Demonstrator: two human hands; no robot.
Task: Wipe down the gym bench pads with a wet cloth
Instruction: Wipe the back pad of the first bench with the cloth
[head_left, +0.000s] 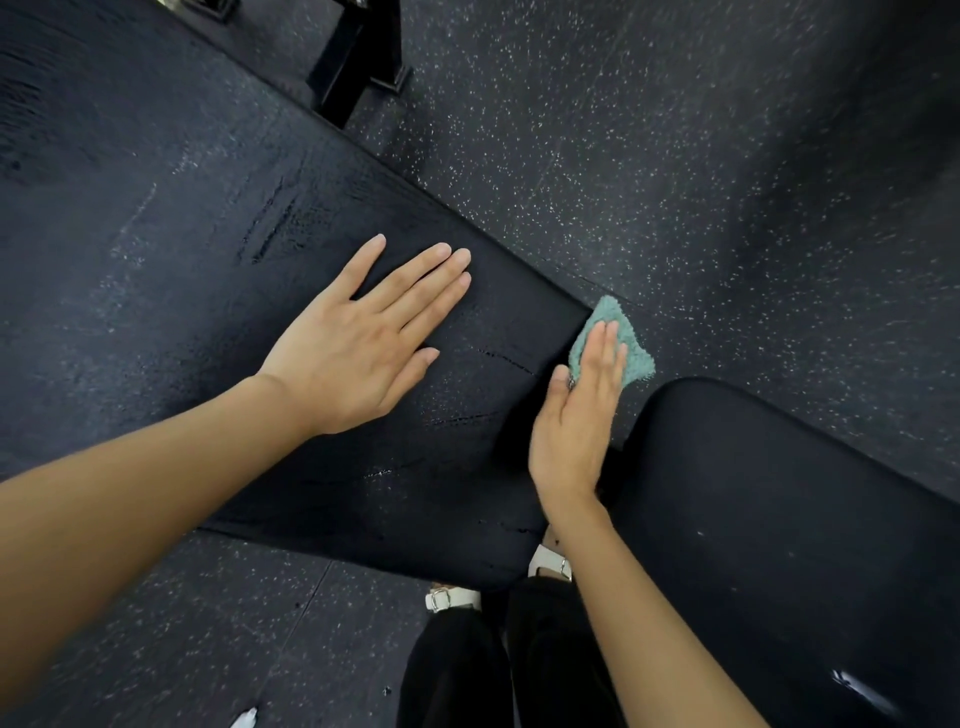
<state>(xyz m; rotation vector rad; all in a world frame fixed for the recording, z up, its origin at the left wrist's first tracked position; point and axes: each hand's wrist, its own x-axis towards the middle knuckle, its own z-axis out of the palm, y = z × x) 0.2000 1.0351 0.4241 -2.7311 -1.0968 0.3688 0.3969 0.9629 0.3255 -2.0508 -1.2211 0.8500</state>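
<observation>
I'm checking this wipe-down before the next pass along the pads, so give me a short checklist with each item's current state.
1. Cloth under right hand, pressed on the end edge of the long pad: ok.
2. Left hand flat on the long pad, steadying it: ok.
3. Long pad shows wet streaks: ok.
4. Short pad wiped: cannot tell.
5. Cloth wet enough: cannot tell.
6. Floor near the pads free of obstacles: ok.
</observation>
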